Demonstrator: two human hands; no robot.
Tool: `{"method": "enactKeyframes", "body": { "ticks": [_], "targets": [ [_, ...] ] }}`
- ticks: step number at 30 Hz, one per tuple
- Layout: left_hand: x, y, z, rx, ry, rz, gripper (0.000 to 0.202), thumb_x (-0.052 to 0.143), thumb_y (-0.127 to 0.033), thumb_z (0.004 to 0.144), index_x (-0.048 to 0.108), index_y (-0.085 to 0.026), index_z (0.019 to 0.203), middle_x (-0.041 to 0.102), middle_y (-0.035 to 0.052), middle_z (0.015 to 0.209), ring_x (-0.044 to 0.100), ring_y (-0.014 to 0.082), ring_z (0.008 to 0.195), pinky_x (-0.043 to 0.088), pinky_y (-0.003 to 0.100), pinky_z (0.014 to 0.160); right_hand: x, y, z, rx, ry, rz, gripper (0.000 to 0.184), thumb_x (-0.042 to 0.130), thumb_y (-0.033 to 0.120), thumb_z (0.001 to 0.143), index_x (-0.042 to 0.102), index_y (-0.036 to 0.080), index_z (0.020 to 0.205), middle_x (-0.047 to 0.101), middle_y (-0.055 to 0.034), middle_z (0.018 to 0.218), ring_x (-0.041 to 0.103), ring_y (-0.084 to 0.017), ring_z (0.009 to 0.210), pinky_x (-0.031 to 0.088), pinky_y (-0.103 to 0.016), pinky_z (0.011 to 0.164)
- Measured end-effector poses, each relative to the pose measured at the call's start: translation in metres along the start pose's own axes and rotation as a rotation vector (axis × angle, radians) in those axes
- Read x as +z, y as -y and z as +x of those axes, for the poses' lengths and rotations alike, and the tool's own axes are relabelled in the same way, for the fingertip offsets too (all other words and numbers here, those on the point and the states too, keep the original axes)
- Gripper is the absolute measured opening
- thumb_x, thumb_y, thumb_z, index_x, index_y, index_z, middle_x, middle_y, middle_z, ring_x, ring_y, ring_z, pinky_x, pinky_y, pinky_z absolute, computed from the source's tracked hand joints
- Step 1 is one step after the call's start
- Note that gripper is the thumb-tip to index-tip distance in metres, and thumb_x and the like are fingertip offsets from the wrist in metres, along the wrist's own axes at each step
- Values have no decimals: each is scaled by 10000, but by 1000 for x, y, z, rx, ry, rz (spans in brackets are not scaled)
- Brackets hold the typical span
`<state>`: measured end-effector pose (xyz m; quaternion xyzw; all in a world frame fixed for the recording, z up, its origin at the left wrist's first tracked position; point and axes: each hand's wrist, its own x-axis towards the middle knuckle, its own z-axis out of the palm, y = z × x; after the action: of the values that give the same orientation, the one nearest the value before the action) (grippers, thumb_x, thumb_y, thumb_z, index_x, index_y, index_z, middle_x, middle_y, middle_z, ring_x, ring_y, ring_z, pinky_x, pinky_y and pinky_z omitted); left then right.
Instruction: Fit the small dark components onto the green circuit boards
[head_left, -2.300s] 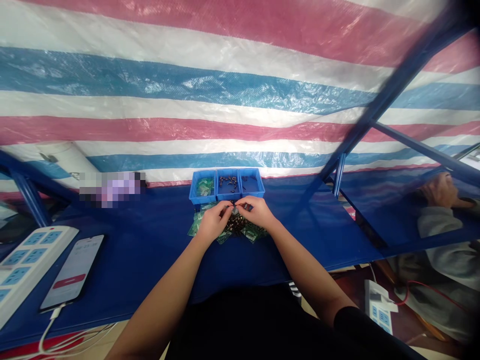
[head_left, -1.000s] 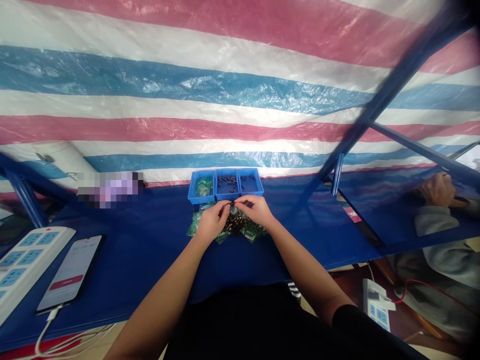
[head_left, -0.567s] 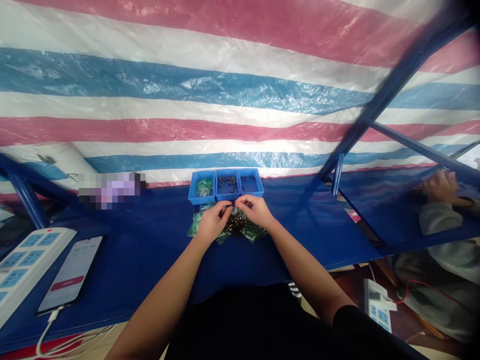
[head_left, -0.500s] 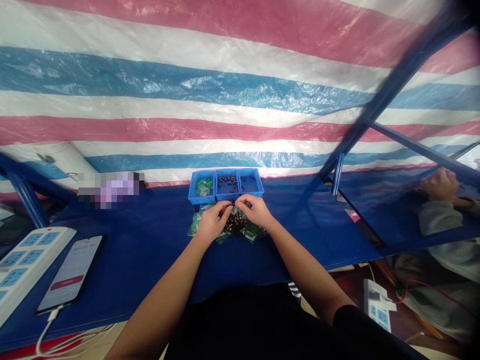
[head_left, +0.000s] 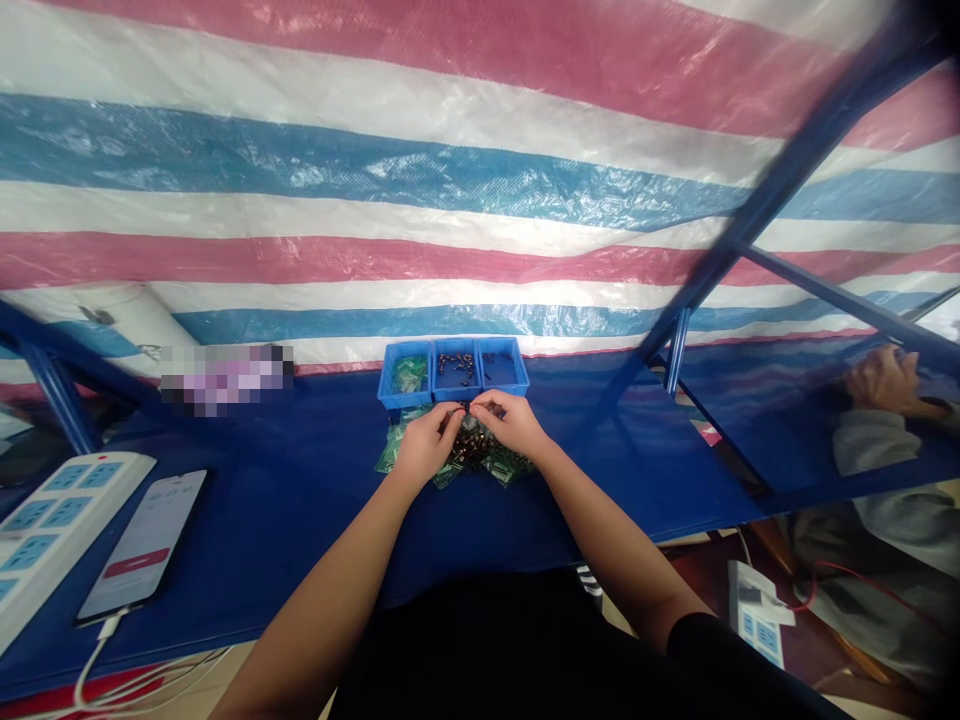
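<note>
My left hand (head_left: 424, 440) and my right hand (head_left: 510, 421) meet over a heap of small dark metal parts (head_left: 472, 449) and green plastic packets (head_left: 504, 466) on the blue table (head_left: 300, 480). Both hands are closed in a pinch, fingertips almost touching, on a tiny part too small to name. Just behind them stands a blue three-compartment tray (head_left: 453, 370): green packets in the left bin, dark parts in the middle bin, a few in the right bin.
A phone (head_left: 144, 543) on a cable and a white power strip (head_left: 52, 530) lie at the table's left. A blue frame post (head_left: 679, 350) rises at the right. Another person's hand (head_left: 885, 380) and sleeve show at the far right. A striped tarp hangs behind.
Both hands stay pinched together above the heap with only tiny finger shifts. The other person's hand at the right moves slightly.
</note>
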<state>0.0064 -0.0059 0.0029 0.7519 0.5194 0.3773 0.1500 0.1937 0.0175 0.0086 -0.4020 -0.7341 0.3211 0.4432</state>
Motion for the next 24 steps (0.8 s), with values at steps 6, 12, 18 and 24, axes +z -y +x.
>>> {"method": "enactKeyframes", "body": {
  "ticks": [6, 12, 18, 24],
  "targets": [
    [-1, -2, 0, -8, 8, 20, 302, 442, -418, 939, 632, -209, 1047, 666, -8, 728, 589, 116, 580, 414, 216, 570, 1, -1, -1, -39, -27, -22, 216, 591, 352, 855, 663, 192, 981, 696, -34, 822, 601, -125, 655, 476, -242, 617],
    [-2, -3, 0, -4, 40, -23, 307, 441, -427, 935, 628, -217, 1060, 657, -10, 737, 591, 119, 606, 426, 218, 585, -1, 1, -1, -47, -14, -46, 202, 563, 349, 875, 656, 194, 967, 694, -28, 821, 613, -123, 677, 471, -236, 627],
    [0, -1, -1, -7, -4, -41, 305, 478, -431, 916, 607, -216, 1089, 597, -33, 646, 553, 108, 542, 423, 214, 555, -1, 4, -2, -20, 6, -56, 221, 542, 371, 884, 641, 185, 952, 681, -27, 802, 594, -120, 655, 465, -233, 631],
    [0, -3, -1, -8, 8, -45, 331, 463, -431, 924, 587, -220, 1146, 619, -23, 674, 582, 116, 573, 437, 210, 561, -3, 10, -3, -3, 93, -92, 260, 466, 382, 923, 633, 182, 918, 672, -21, 796, 570, -113, 626, 449, -232, 627]
  ]
}}
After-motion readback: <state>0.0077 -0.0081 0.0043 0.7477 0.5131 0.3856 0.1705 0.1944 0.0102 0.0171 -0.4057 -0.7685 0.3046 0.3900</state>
